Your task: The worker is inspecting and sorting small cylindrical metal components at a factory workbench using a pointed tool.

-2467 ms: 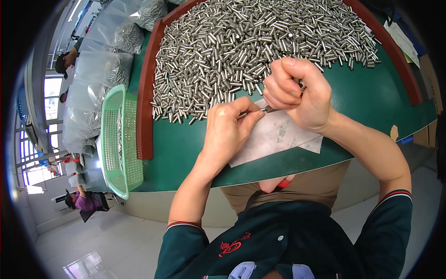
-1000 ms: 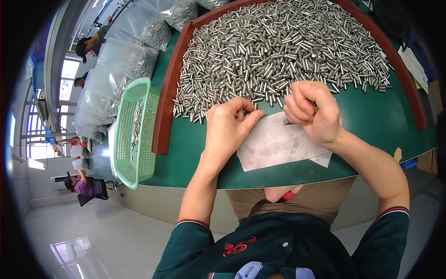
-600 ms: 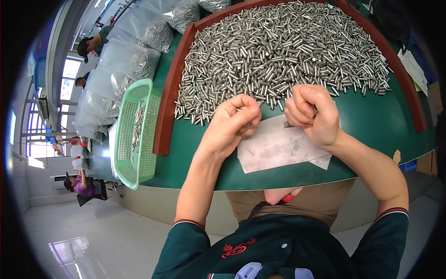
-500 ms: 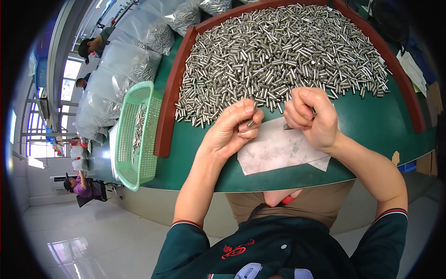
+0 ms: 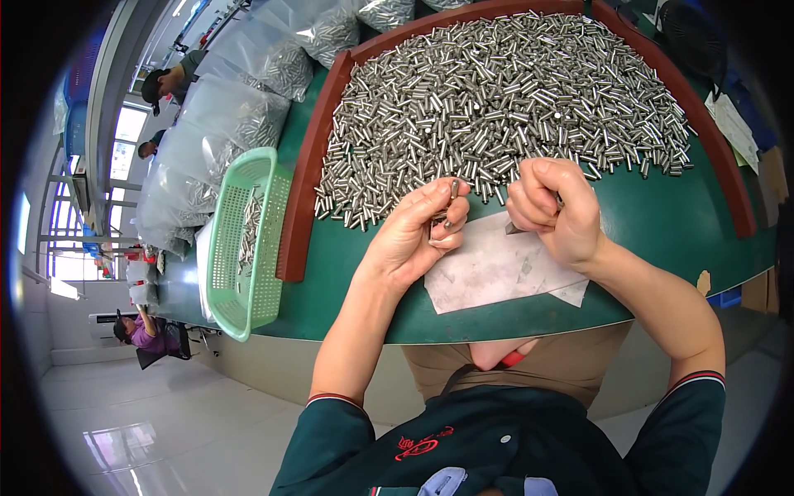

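Observation:
My left hand (image 5: 418,227) is closed on a few small shiny metal pins (image 5: 454,190), one upright between thumb and fingertips and others lower among the curled fingers. Beside it, my right hand (image 5: 556,207) makes a fist, with a dark grey edge of something showing under the curled fingers; what it is stays hidden. Both hands hover over a stained white paper sheet (image 5: 480,273) on the green tabletop. Just beyond them spreads a large heap of metal pins (image 5: 504,99).
A red-brown border (image 5: 299,207) frames the heap. At its left stands a green plastic basket (image 5: 219,273) with some pins inside. Clear bags of pins (image 5: 223,149) line the far left. Papers (image 5: 732,128) and a black fan (image 5: 693,37) are at the right. Other people sit farther left.
The pin at my left fingertips has turned more upright, and the fingers have shifted slightly. My right fist stays almost in place.

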Action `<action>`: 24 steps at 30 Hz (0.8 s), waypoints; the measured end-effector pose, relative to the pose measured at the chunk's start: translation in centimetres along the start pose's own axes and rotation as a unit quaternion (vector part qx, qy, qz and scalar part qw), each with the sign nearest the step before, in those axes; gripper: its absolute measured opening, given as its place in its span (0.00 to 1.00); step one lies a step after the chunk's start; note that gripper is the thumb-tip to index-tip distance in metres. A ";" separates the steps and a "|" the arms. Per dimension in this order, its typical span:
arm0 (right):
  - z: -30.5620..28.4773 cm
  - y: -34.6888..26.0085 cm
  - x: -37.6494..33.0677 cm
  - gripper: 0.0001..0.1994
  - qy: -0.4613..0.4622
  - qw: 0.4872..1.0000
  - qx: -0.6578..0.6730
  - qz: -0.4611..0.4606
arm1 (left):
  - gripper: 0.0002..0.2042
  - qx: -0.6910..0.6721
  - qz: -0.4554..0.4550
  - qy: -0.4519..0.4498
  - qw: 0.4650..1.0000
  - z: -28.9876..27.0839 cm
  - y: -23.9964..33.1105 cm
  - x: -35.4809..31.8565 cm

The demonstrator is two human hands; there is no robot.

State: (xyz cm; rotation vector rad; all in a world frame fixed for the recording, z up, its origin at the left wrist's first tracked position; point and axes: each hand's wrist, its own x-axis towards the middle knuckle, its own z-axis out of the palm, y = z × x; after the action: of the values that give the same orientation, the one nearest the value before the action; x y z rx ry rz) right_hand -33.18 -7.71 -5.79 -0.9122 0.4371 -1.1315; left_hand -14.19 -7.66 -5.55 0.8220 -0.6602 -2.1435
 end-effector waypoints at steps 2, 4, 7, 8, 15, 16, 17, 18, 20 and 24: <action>0.0 0.1 0.0 0.19 0.001 1.000 0.001 -0.001 | 0.08 -0.115 -0.020 -0.043 0.992 -0.4 0.0 0.0; -0.2 0.0 0.0 0.18 0.001 1.000 0.002 -0.001 | 0.12 -0.158 -0.012 -0.065 0.985 -0.2 0.3 -0.1; -0.3 -0.1 -0.1 0.17 0.001 1.000 0.019 0.005 | 0.17 -0.147 0.008 -0.066 0.987 0.1 0.3 -0.1; -0.2 -0.1 -0.1 0.17 0.001 1.000 0.019 0.005 | 0.17 -0.146 0.014 -0.059 0.987 -0.1 0.3 0.0; -0.2 -0.2 -0.1 0.18 0.002 1.000 0.005 0.006 | 0.13 0.149 0.146 0.087 0.974 0.5 0.0 0.2; -0.3 -0.2 -0.1 0.18 0.004 1.000 0.005 0.007 | 0.10 0.276 0.189 0.146 0.931 0.5 -0.1 0.3; -0.2 -0.2 -0.1 0.18 0.004 1.000 0.006 0.007 | 0.09 0.418 0.271 0.184 0.847 0.7 -0.5 0.5; -0.2 -0.2 -0.1 0.18 0.001 1.000 0.005 0.007 | 0.08 0.545 0.344 0.215 0.734 0.9 -0.9 0.8; -0.2 -0.2 0.0 0.18 -0.001 1.000 0.003 0.007 | 0.05 0.658 0.308 0.232 0.647 0.9 -1.3 0.7; -0.2 -0.2 -0.1 0.18 -0.001 1.000 0.004 0.007 | 0.03 0.744 0.328 0.209 0.543 0.7 -1.8 1.4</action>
State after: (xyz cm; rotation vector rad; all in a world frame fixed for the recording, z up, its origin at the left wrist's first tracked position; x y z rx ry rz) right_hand -33.45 -7.77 -5.79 -0.9020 0.4378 -1.1186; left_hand -16.22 -7.52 -6.82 1.4351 -2.1057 -0.1977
